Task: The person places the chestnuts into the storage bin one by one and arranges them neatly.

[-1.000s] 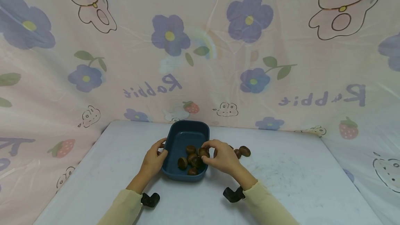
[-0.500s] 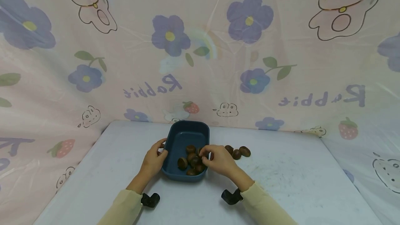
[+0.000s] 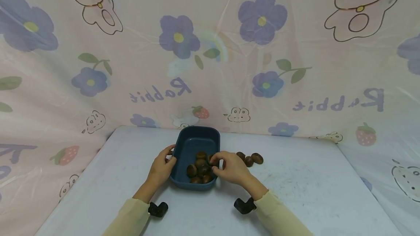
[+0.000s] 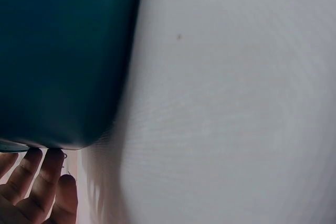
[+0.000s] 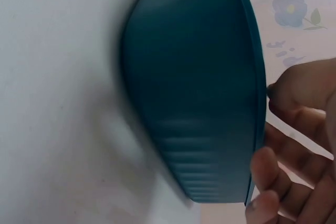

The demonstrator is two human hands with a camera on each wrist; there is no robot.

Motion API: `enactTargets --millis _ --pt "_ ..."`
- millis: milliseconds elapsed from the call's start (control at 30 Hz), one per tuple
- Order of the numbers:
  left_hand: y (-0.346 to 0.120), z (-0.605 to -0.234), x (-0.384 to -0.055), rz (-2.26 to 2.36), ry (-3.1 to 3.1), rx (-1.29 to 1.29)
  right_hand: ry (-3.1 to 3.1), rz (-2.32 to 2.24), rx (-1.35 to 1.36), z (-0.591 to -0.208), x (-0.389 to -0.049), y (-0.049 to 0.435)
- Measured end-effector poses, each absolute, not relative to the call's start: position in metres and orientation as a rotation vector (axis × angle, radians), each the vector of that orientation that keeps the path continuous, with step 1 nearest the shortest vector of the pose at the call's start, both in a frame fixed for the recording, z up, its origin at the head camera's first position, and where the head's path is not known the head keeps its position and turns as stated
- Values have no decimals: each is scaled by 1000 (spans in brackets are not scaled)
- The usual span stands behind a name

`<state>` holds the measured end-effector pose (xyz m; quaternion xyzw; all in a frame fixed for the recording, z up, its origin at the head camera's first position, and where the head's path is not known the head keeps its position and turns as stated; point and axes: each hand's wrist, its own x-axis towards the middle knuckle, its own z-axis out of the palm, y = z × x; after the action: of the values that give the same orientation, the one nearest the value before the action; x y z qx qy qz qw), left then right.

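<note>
A dark blue rectangular box [image 3: 195,144] stands on the white table with several brown chestnuts [image 3: 191,170] in its near half. My left hand [image 3: 162,166] holds the box by its left side; its fingertips [image 4: 51,158] touch the box's wall in the left wrist view. Over the right rim hangs my right hand [image 3: 233,168], its thumb and fingertips apart just above the chestnuts. In the right wrist view its fingers [image 5: 265,163] are loosely bent beside the rim, with a small dark spot by the thumb tip that I cannot identify.
Three more chestnuts [image 3: 257,158] lie on the table [image 3: 305,177] right of the box, just beyond my right hand. A patterned curtain [image 3: 210,68] rises behind the table's back edge. Each wrist carries a small black device [image 3: 244,205].
My right hand has let go of a chestnut over the box and drawn back slightly. Chestnuts near the box's front have shifted. The left hand and the box stay in place.
</note>
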<state>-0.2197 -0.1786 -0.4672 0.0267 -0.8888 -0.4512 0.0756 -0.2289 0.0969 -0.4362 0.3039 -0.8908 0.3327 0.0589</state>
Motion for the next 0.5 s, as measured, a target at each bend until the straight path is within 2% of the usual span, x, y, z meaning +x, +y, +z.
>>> enactTargets --millis 500 --pt "-179 -465 -219 -1356 -2668 83 -2693 981 880 -435 -230 121"
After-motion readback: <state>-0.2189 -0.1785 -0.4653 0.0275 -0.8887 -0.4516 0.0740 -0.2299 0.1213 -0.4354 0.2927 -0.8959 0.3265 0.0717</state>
